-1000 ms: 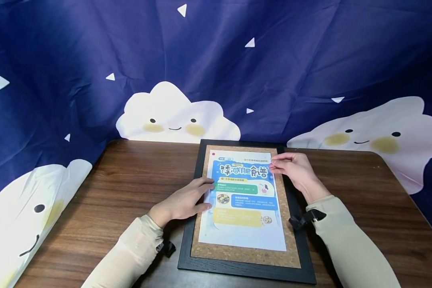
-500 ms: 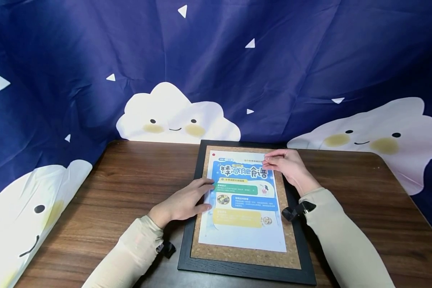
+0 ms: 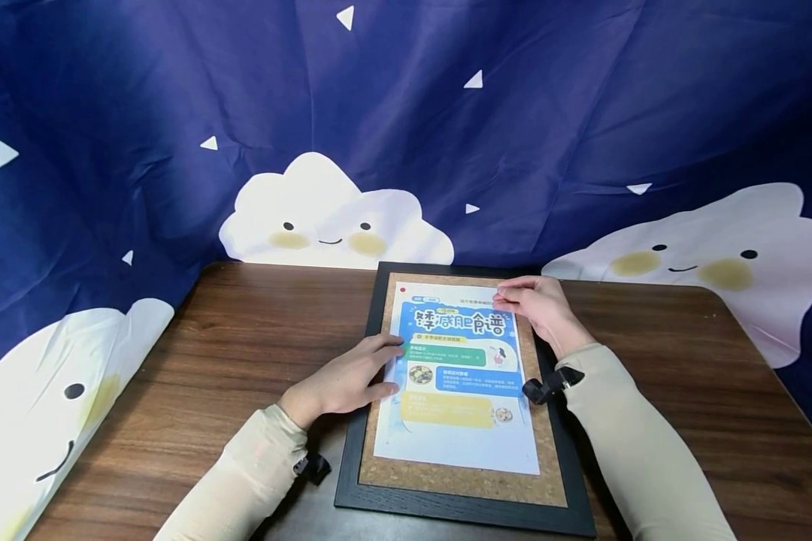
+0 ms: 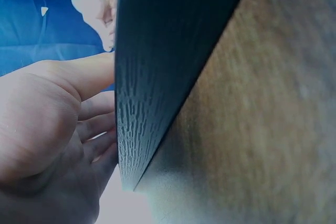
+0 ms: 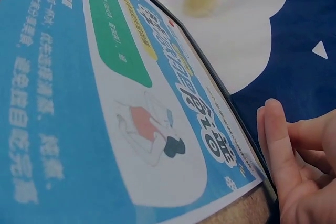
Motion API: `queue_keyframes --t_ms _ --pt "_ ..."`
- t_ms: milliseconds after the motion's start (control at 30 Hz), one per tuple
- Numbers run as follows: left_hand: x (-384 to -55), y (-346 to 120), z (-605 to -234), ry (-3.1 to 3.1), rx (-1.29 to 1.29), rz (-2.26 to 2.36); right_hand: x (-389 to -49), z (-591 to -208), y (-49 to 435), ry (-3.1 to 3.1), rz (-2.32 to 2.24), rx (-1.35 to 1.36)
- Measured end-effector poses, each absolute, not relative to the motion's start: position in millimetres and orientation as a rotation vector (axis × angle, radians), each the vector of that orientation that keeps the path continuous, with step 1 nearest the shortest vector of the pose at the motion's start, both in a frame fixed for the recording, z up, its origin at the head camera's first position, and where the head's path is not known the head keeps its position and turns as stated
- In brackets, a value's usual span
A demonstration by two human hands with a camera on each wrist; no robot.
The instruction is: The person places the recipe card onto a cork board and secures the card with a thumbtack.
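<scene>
Dark-blue cloth (image 3: 392, 90) printed with white smiling clouds is hung behind a wood-grain worktop (image 3: 277, 323), on which a cork board (image 3: 413, 472) in a black frame (image 3: 467, 512) is laid flat. Its far edge is set close to the cloth; broad stretches of wood grain are left to the board's left and right, crossed by beige sleeves (image 3: 649, 451). On the board, inside the frame, a printed poster (image 3: 460, 376) is laid, with bare cork shown along its right and near edges. At the board's far-left corner, a red pin (image 3: 402, 290) is seen on the poster. Across the board's left edge the left hand (image 3: 352, 376) is placed, thumb and fingers spread, fingertips rested on the poster's margin. Over the board's far-right corner the right hand (image 3: 541, 308) is held, thumb and fingers brought together; whether anything is pinched between them cannot be told.
</scene>
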State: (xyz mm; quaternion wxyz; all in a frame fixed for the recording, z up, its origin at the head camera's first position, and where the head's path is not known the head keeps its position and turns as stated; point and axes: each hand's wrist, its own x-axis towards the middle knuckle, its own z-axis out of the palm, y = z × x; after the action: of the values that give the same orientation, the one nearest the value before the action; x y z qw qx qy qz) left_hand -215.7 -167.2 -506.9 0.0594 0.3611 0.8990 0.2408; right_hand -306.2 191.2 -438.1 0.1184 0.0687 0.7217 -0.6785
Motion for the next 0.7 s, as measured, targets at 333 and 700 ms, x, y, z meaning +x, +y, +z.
queue_keyframes --t_ms 333,700 --pt "-197.5 -160.4 -463.7 2.655 1.090 0.793 -311.1 -438.0 198.0 2.100 -1.899 0.212" --pt "-202.5 -163.2 -477.0 2.685 1.104 0.780 -316.9 -439.3 202.1 2.199 -1.746 0.137"
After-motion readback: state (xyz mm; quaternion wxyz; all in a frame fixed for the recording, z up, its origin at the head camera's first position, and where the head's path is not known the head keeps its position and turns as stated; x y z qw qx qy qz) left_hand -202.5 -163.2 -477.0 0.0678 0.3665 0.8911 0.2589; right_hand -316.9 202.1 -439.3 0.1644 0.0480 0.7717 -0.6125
